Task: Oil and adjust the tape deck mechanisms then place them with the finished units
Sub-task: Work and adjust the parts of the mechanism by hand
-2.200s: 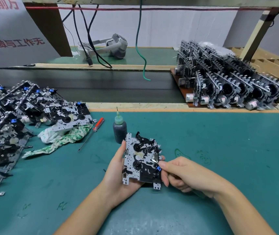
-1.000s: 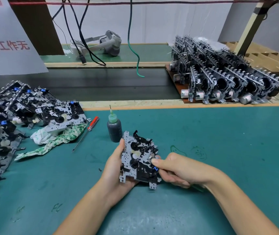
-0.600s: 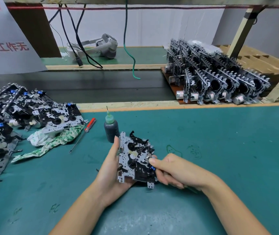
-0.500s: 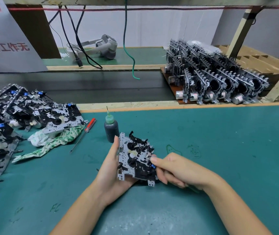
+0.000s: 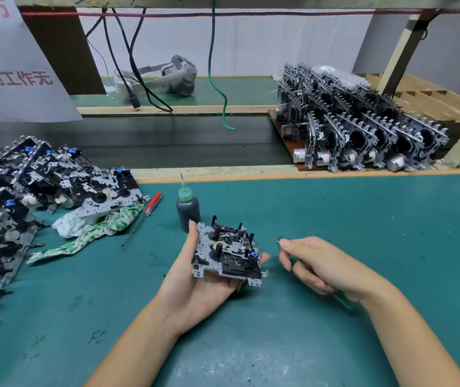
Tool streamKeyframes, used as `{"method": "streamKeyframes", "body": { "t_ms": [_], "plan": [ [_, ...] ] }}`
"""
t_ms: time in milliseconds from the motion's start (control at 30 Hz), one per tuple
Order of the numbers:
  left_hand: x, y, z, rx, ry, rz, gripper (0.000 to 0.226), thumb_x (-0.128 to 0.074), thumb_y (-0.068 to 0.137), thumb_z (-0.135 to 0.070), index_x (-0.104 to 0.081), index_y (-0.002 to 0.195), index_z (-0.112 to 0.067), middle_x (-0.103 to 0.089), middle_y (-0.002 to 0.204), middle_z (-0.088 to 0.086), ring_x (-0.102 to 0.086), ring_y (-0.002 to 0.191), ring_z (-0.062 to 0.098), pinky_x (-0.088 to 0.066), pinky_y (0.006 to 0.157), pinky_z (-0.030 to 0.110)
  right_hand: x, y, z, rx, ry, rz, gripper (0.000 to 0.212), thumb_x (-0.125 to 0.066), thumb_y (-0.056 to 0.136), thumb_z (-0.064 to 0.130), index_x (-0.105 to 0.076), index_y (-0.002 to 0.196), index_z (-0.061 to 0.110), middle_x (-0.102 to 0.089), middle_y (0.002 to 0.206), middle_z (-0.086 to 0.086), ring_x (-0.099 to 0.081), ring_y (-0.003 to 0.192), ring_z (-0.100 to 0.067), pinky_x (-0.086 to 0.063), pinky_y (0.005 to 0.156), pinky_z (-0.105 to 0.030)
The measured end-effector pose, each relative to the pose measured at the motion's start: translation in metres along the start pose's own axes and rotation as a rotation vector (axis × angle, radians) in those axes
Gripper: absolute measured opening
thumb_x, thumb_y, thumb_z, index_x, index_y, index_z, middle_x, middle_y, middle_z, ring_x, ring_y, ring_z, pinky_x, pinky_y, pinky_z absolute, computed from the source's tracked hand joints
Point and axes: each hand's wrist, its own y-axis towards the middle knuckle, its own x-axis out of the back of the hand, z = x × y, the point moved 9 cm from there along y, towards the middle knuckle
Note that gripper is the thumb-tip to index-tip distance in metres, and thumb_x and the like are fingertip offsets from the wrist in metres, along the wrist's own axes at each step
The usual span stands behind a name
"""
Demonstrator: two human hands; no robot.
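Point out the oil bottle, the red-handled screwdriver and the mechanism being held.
oil bottle (image 5: 187, 212), head view, on its dark body.
red-handled screwdriver (image 5: 153, 203), head view, on the red handle.
held mechanism (image 5: 227, 251), head view, on the middle of its metal plate.

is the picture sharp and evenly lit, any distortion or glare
Head view: light is soft and even, with faint shadows under the hands and no strong glare; the mechanism in the left hand is sharp; wide-angle bending bows the bench edge; corners soften.

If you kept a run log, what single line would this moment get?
left hand: holds tape deck mechanism | right hand: grips green screwdriver, tip off mechanism | oil bottle: upright, untouched
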Motion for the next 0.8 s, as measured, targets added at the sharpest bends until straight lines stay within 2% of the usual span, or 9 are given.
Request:
{"method": "streamKeyframes", "body": {
  "t_ms": [100, 200, 300, 333, 400, 533, 600, 700, 800],
  "plan": [
    [-0.003, -0.001, 0.001, 0.029, 0.012, 0.034, 0.077, -0.045, 0.083, -0.059, -0.061, 0.121, 0.006, -0.055, 0.129, 0.028, -0.056, 0.114, 0.047, -0.047, 0.098, 0.049, 0.006, 0.003, 0.002, 0.010, -0.107, -0.100, 0.043, -0.034, 0.102, 0.034, -0.051, 0.069, 0.013, -0.036, 0.033, 0.001, -0.024, 0.029, -0.011, -0.025, 0.036, -0.019],
    [-0.005, -0.004, 0.007, 0.137, 0.099, 0.107, 0.066, -0.048, 0.086, -0.055, -0.064, 0.119, 0.000, -0.054, 0.131, 0.025, -0.052, 0.118, 0.048, -0.041, 0.102, 0.052, 0.023, 0.002, 0.011, 0.070, -0.492, -0.331, 0.039, -0.033, 0.101, 0.038, -0.055, 0.073, 0.021, -0.057, 0.048, 0.000, -0.050, 0.047, -0.011, -0.040, 0.056, -0.027],
    [-0.008, -0.009, 0.013, 0.257, 0.288, 0.206, 0.053, -0.060, 0.086, -0.047, -0.065, 0.121, -0.008, -0.056, 0.130, 0.022, -0.053, 0.118, 0.045, -0.040, 0.105, 0.050, 0.020, -0.005, 0.027, 0.146, -0.965, -0.382, 0.022, -0.040, 0.098, 0.043, -0.052, 0.115, 0.039, -0.062, 0.101, 0.015, -0.053, 0.100, -0.011, -0.041, 0.081, -0.029],
    [-0.009, -0.010, 0.013, 0.293, 0.329, 0.227, 0.052, -0.067, 0.082, -0.045, -0.066, 0.120, -0.009, -0.059, 0.128, 0.020, -0.056, 0.116, 0.040, -0.043, 0.103, 0.047, 0.013, -0.006, 0.027, 0.188, -1.038, -0.310, 0.039, -0.044, 0.095, 0.044, -0.039, 0.134, 0.040, -0.053, 0.116, 0.016, -0.045, 0.113, -0.009, -0.037, 0.091, -0.028],
    [-0.011, -0.009, 0.013, 0.362, 0.405, 0.250, 0.049, -0.076, 0.073, -0.043, -0.071, 0.112, -0.013, -0.067, 0.118, 0.013, -0.064, 0.109, 0.028, -0.050, 0.094, 0.038, 0.000, -0.011, 0.027, 0.295, -1.081, -0.190, 0.063, -0.050, 0.090, 0.046, -0.021, 0.146, 0.037, -0.043, 0.128, 0.016, -0.034, 0.124, -0.005, -0.026, 0.103, -0.024],
    [-0.009, 0.003, 0.004, 0.423, 0.596, 0.157, 0.042, -0.066, 0.074, -0.054, -0.079, 0.091, -0.019, -0.073, 0.102, 0.005, -0.070, 0.094, 0.018, -0.055, 0.079, 0.029, -0.012, -0.027, 0.026, 0.407, -1.188, -0.140, 0.060, -0.049, 0.077, 0.065, -0.053, 0.121, 0.025, -0.052, 0.116, 0.010, -0.043, 0.114, -0.010, -0.026, 0.100, -0.021],
    [-0.004, 0.010, -0.004, 0.424, 0.660, 0.069, 0.063, -0.063, 0.070, -0.067, -0.077, 0.089, -0.009, -0.070, 0.109, 0.011, -0.067, 0.100, 0.025, -0.053, 0.088, 0.036, -0.014, -0.032, 0.030, 0.461, -1.236, -0.225, 0.060, -0.050, 0.070, 0.074, -0.060, 0.096, 0.021, -0.058, 0.095, 0.009, -0.051, 0.095, -0.012, -0.031, 0.089, -0.022],
    [0.004, 0.008, -0.016, 0.355, 0.635, -0.010, 0.095, -0.056, 0.064, -0.072, -0.059, 0.111, 0.010, -0.057, 0.124, 0.025, -0.057, 0.110, 0.032, -0.046, 0.100, 0.043, -0.014, -0.043, 0.036, 0.580, -1.249, -0.437, 0.057, -0.051, 0.068, 0.076, -0.061, 0.071, 0.019, -0.058, 0.071, 0.010, -0.057, 0.071, -0.014, -0.039, 0.075, -0.024],
    [0.025, -0.007, -0.052, -0.025, 0.857, -0.291, 0.083, -0.054, 0.060, -0.075, -0.063, 0.094, 0.000, -0.072, 0.077, 0.007, -0.069, 0.064, 0.021, -0.056, 0.063, 0.034, -0.015, -0.048, 0.035, 0.593, -1.216, -0.561, 0.057, -0.043, 0.073, 0.073, -0.058, 0.065, 0.018, -0.054, 0.064, 0.009, -0.054, 0.061, -0.015, -0.041, 0.064, -0.024]
  ]
}}
